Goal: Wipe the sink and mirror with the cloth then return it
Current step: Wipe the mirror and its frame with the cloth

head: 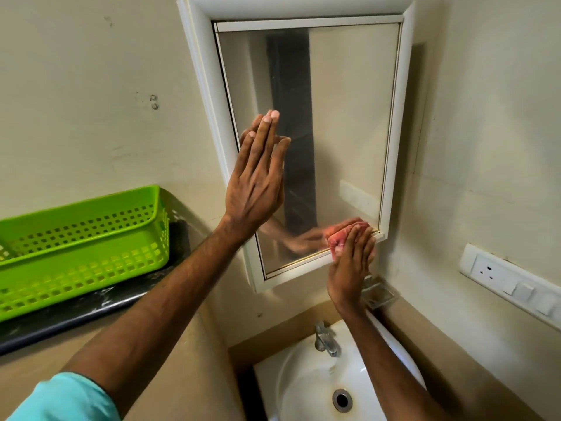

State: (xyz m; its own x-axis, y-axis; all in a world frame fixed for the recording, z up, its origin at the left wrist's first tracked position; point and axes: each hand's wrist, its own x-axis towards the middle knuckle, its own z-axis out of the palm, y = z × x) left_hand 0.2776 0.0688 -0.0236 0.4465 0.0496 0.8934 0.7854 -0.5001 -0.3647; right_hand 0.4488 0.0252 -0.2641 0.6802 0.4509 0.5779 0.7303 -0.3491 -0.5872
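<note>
A white-framed mirror (343,123) hangs on the wall above a white sink (306,387). My left hand (256,180) lies flat, fingers straight and together, against the mirror's left edge and holds nothing. My right hand (352,265) presses a folded pink cloth (338,238) onto the glass at the mirror's lower right corner, right by the frame. Both hands are reflected in the glass.
A green plastic basket (82,247) stands on a dark counter (76,317) at the left. A chrome tap (326,338) rises at the back of the sink, a soap dish (379,294) sits under the mirror, and a switch panel (510,281) is on the right wall.
</note>
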